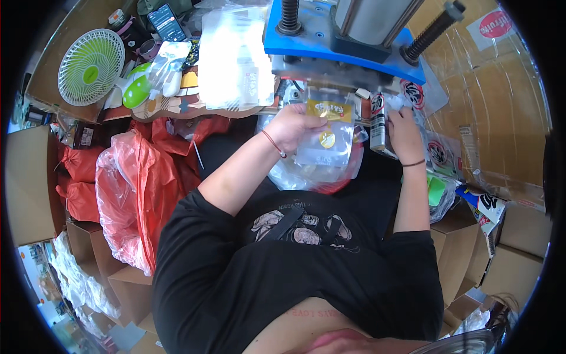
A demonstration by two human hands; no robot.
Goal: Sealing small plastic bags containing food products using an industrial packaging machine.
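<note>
My left hand (298, 125) grips a clear plastic pouch (328, 137) with a yellow label strip and a round yellow sticker, held up under the blue press machine (330, 41). My right hand (404, 131) is closed around the edge of a small packet next to a black, white and red tube-shaped item (377, 121), just right of the pouch. A pile of clear bags (312, 174) lies in my lap below the pouch.
A stack of clear pouches (236, 59) lies on the wooden bench at left of the press. A green and white fan (90, 66), a phone (167, 22) and red plastic sacks (141, 189) are at left. Cardboard boxes (513, 248) and printed packets stand at right.
</note>
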